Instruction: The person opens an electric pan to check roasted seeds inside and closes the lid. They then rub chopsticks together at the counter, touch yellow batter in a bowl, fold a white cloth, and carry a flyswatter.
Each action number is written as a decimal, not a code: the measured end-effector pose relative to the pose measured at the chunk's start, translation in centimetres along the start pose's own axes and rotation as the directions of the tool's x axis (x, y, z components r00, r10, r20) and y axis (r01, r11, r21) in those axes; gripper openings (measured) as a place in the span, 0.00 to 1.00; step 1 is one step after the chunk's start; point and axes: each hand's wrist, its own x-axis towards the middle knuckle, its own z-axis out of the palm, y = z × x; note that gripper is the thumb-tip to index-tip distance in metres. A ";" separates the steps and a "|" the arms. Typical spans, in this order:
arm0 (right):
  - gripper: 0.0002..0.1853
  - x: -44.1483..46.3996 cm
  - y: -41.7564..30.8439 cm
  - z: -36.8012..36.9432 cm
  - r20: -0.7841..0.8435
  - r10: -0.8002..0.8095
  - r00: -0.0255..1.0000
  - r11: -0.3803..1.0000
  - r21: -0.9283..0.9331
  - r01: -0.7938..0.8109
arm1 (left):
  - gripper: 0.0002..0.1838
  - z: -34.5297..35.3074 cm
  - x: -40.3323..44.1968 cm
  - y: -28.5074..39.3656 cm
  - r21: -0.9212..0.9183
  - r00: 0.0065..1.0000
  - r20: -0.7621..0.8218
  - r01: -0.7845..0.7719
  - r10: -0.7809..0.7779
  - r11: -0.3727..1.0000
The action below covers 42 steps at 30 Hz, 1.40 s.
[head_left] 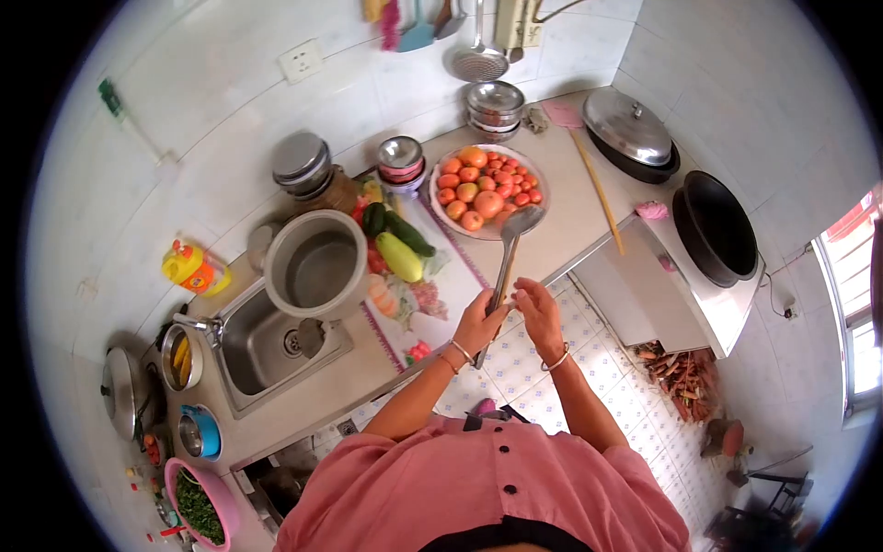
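Note:
My left hand (478,324) is wrapped round the handle of a long metal ladle (522,221), whose bowl points away from me. Something thin and wooden runs along the ladle's handle. Just right of it, my right hand (540,316) is raised with its fingers partly curled; whether it touches the handle or holds anything is too small to tell. Beyond the ladle's bowl is a wide plate (439,213) of tomatoes (488,203). Left of my hands, a green squash (398,257) and dark green cucumbers (408,234) lie on a patterned mat (441,317).
A grey pot (357,299) stands by the sink (241,354) on the left. Stacked metal bowls (495,99) are by the wall. At right are a lidded pan (628,124), a black wok (716,228) and a wooden stick (598,191). Firewood (681,379) lies below.

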 end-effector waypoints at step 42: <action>0.13 42.4 19.2 -23.3 0.381 0.506 0.773 0.665 0.398 -0.632 | 0.17 20.0 43.1 -4.0 -0.592 0.942 0.005 0.272 -0.334 0.759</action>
